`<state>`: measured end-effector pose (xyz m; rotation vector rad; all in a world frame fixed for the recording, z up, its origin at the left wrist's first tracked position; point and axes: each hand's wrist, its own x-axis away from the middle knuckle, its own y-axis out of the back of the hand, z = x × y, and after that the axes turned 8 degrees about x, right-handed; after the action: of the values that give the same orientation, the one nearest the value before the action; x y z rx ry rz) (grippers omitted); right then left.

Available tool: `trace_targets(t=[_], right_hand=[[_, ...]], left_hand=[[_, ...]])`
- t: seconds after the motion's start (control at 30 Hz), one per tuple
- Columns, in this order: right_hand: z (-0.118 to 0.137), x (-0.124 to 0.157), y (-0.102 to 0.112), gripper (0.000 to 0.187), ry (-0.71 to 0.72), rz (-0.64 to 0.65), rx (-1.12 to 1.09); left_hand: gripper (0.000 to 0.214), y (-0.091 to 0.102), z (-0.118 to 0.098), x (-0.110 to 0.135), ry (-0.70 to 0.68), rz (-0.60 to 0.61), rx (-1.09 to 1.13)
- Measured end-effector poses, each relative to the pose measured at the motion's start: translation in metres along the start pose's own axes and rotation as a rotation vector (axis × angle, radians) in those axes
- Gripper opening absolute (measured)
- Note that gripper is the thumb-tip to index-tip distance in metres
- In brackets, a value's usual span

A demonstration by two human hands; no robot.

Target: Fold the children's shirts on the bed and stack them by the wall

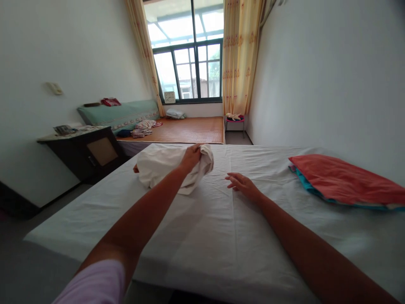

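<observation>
Cream cloth (161,162) is bunching up under the left hand (192,156). That grip is closing around a rolled-up end, perhaps because the thick fold is easy to grab there. The cloth is lying on the white bed (202,240), left of the middle, and the bed is holding up its weight. Something small and brown (136,169) is peeking out at its left end, but I cannot tell what it is.

The right hand (243,187) is holding nothing. Its fingers are spreading a little and bending, just beside the cloth but apart from it. I cannot tell if they are touching the sheet.

Well off to the right, a red and blue cushion (344,179) is lying flat, maybe there to be out of the way. Past the white bed, some clothes (144,126) are sitting in a heap on a brown mat (193,128). A square clock (170,97) is leaning near the window (196,76), probably so people can see it.
</observation>
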<state>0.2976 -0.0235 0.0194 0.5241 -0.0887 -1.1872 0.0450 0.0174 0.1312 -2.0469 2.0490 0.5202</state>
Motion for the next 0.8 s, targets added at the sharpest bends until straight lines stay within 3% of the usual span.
trace_targets(t=[0.13,0.2,0.27,0.33,0.4,0.5,0.6,0.7,0.8], right_hand=[[0.006,0.007,0.009,0.071,-0.139,0.036,-0.3],[0.001,0.005,0.012,0.07,-0.162,-0.013,-0.345],[-0.007,0.001,0.015,0.055,-0.199,-0.097,-0.351],[-0.016,-0.004,0.021,0.041,-0.278,-0.22,-0.336],[-0.027,-0.008,0.032,0.039,-0.372,-0.358,-0.305],[-0.043,-0.01,0.054,0.039,-0.416,-0.521,-0.133],[-0.057,-0.01,0.074,0.041,-0.28,-0.654,0.219],[-0.063,-0.01,0.083,0.054,-0.074,-0.769,0.46],[-0.065,-0.01,0.082,0.063,-0.035,-0.694,0.507]], left_hand=[[0.046,-0.075,0.023,0.015,0.145,0.265,0.374],[0.049,-0.093,0.037,0.026,0.17,0.413,0.356],[0.049,-0.096,0.047,0.034,0.104,0.494,0.217],[0.048,-0.084,0.052,0.037,-0.013,0.481,0.011],[0.042,-0.062,0.051,0.036,-0.089,0.438,-0.197],[0.032,-0.02,0.048,0.034,-0.082,0.476,-0.402],[0.032,0.014,0.048,0.037,0.016,0.621,-0.512],[0.035,0.032,0.049,0.043,0.051,0.868,-0.648],[0.043,0.035,0.047,0.048,-0.031,0.961,-0.782]])
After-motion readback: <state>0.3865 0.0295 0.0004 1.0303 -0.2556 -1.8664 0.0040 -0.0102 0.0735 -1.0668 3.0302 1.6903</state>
